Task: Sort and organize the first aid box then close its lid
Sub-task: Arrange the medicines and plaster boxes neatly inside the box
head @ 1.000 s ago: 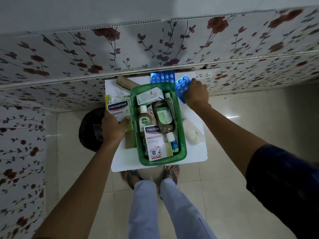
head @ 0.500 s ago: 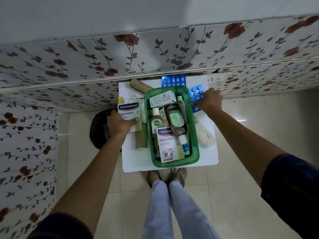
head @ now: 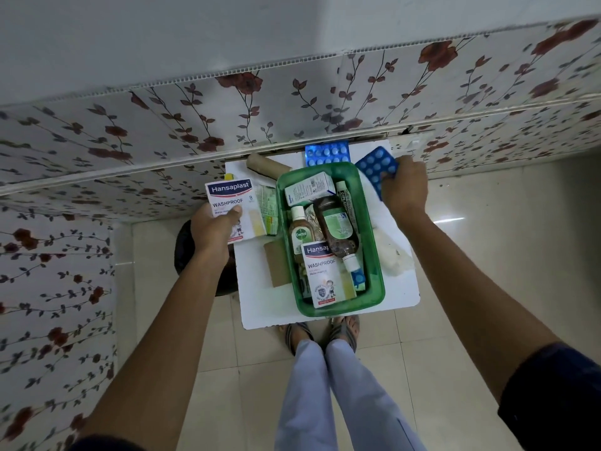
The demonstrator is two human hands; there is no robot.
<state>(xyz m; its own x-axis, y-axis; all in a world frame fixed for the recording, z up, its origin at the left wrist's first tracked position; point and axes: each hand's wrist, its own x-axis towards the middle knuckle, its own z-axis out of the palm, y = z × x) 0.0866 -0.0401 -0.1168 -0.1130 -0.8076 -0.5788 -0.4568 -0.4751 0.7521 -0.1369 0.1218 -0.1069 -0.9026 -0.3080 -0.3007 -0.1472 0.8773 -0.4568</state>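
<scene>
The left hand (head: 213, 227) grips a Hansaplast plaster box (head: 232, 208) at the first aid box's nine o'clock; the right hand (head: 405, 190) pinches a blue blister pack (head: 377, 169) at its one o'clock. The first aid box (head: 377, 281), a lidless green tub at the white desk's (head: 263, 307) centre, is crammed with bottles, cartons and a tube.

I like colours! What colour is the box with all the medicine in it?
Green: the first aid box, seen in the head view.
</scene>
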